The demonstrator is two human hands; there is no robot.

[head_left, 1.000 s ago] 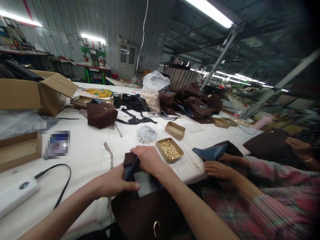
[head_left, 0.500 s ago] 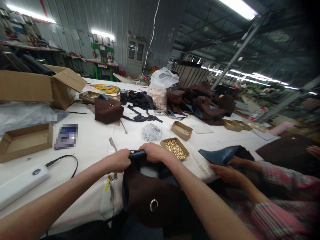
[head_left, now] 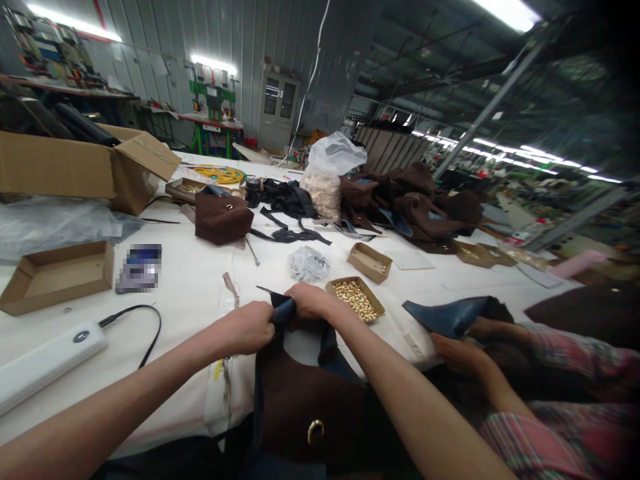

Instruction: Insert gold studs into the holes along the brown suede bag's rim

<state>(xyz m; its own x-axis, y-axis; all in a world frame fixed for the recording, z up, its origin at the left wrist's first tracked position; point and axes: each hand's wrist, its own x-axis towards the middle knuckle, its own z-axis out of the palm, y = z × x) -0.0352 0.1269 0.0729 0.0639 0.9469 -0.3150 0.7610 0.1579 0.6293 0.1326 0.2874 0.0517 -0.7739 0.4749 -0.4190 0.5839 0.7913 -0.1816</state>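
A dark brown bag with a blue lining and a gold ring hangs over the table's front edge. My left hand is closed on the left part of its upper edge, where blue lining shows between my hands. Close beside it, my right hand grips the same edge, its fingertips partly hidden. A thin dark pointed strip sticks up between the two hands. Just right of my right hand sits a small cardboard box of gold studs.
A co-worker's hands hold another blue-lined brown piece at the right. Behind lie a bag of small silver parts, a finished-looking brown bag and a brown pile. At left are a shallow cardboard tray and a white device.
The blue-lined edge between my hands has turned, and a dark pointed strip now stands up there. My left hand has rolled over slightly. The whole view has shifted a little.
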